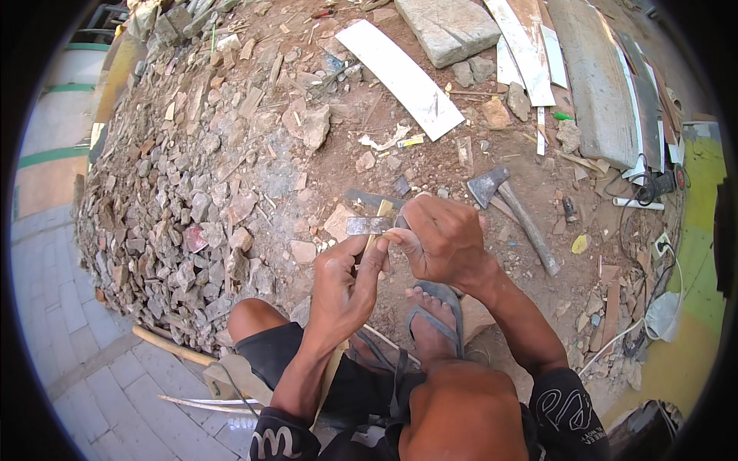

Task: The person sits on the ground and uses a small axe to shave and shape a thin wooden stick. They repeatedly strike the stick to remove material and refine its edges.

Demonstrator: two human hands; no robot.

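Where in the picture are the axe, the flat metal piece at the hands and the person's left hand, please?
Axe [526,222]: head view, on its wooden handle.
Flat metal piece [367,226]: head view, on its broad face.
Left hand [344,286]: head view, on the back of the hand.

Bare brown dirt [538,326] underfoot here, and look left: a great heap of grey rubble [173,230] spilling right up to pale paving [104,392]! Beyond it, green bands [54,157] cross a pale surface, wall or steps, hard to call. Over on the right, a yellow-green stretch [696,223] closes things off, all under bright, even daylight.
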